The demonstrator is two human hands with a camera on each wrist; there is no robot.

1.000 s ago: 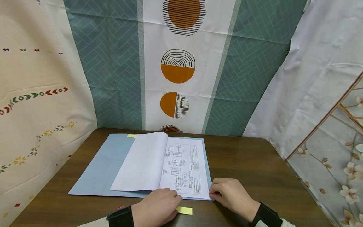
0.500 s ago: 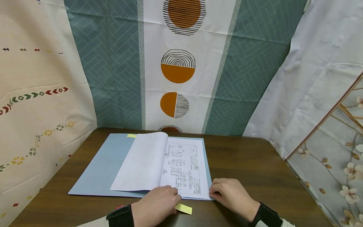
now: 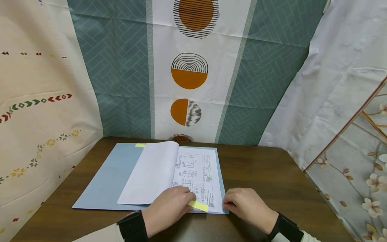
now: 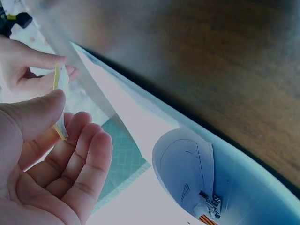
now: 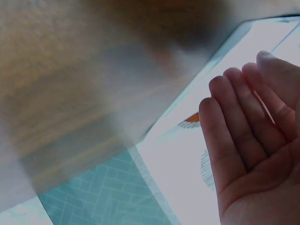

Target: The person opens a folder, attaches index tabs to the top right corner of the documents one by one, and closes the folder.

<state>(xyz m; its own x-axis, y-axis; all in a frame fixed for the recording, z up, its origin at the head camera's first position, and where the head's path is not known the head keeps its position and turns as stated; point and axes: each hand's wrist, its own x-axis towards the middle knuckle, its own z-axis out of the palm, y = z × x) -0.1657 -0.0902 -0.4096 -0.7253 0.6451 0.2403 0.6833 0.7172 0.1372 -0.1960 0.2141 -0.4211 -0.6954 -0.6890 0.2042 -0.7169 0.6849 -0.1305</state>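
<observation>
Teal-and-white cloth (image 3: 193, 70) printed with orange discs hangs at twelve o'clock. Cream cloth (image 3: 45, 107) with coloured motifs hangs at nine, white flower-printed cloth (image 3: 338, 114) at three.

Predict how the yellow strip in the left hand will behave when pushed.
The yellow strip looks thin edge-on, so it is probably light and likely to bend. Its free end juts from the left hand without obvious droop, suggesting slight stiffness.
</observation>
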